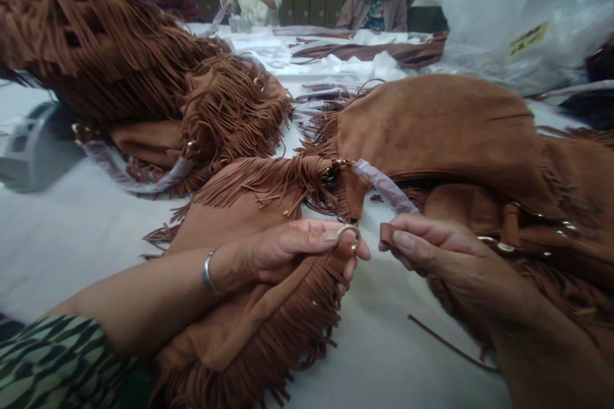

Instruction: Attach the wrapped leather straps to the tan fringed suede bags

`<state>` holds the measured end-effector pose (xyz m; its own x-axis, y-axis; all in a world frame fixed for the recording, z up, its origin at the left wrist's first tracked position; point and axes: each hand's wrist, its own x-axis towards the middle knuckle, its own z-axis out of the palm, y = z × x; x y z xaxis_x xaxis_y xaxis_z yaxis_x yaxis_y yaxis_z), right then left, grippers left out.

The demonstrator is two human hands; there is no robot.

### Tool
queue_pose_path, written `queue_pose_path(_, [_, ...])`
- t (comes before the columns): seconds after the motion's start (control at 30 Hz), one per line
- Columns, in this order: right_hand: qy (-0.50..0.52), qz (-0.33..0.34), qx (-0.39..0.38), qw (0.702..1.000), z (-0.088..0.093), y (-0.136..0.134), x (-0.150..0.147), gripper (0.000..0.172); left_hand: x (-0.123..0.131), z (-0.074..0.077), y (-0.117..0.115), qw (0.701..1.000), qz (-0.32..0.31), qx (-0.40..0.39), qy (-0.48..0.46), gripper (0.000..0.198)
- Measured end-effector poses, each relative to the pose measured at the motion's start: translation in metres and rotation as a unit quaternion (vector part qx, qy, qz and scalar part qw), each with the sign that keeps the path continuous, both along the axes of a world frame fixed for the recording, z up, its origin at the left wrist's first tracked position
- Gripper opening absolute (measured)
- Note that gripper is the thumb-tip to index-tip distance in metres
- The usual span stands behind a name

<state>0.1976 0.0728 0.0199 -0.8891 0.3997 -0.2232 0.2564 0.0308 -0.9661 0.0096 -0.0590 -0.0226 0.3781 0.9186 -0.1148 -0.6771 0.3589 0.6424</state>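
My left hand (292,250) pinches a gold metal ring (350,234) at the corner of a brown suede fringed bag (249,307) that lies under my forearm. A silver bangle sits on that wrist. My right hand (432,255) is closed on the end of a brown strap (386,233), a short gap to the right of the ring. The strap's plastic-wrapped part (386,188) rises behind my right fingers toward another gold ring (330,171).
More brown fringed bags are piled at the left (119,57) and right (455,134) on the white table (67,236). White plastic bags (499,13) stand at the back right. A grey object (33,147) sits at the left edge. Other people work at the far side.
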Motion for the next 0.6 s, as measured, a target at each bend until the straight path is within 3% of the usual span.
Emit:
queue_pose_path(0.3, [-0.013, 0.043, 0.092, 0.995, -0.008, 0.002, -0.006, 0.027, 0.001, -0.006, -0.001, 0.997, 0.026, -0.065, 0.018, 0.037])
queue_pose_path(0.47, [0.012, 0.031, 0.103, 0.994, -0.014, -0.002, -0.014, 0.029, 0.002, -0.006, -0.002, 0.997, 0.033, -0.073, 0.018, 0.035])
queue_pose_path(0.6, [-0.003, 0.068, 0.103, 0.992, -0.013, -0.001, -0.013, 0.029, 0.002, -0.006, -0.001, 0.995, 0.046, -0.083, 0.032, 0.035])
